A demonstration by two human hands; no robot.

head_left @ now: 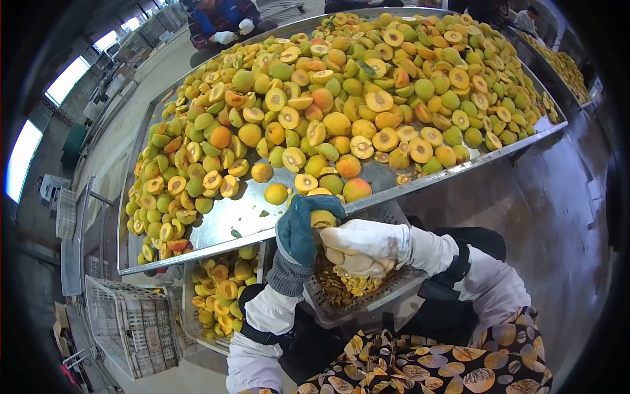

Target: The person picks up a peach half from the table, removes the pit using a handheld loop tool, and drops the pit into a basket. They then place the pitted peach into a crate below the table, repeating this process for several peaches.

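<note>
My left hand (298,230), in a teal glove with a grey cuff, is closed around a yellow fruit piece (321,218) at the table's near edge. My right hand (367,244), in a white glove, is closed against the same fruit; anything else inside its fingers is hidden. Both hands are over a grey basket (377,301) that holds pits and scraps (348,284). Just beyond them, whole and halved yellow-green fruits (354,125) lie heaped on the metal table (230,220).
Left of my left arm stands a crate (190,315) of fruit halves (223,289). Farther left are white slatted crates (134,322). Across the table sits a person with white gloves (225,37). Another fruit table (558,62) and a person (527,21) are at the upper right.
</note>
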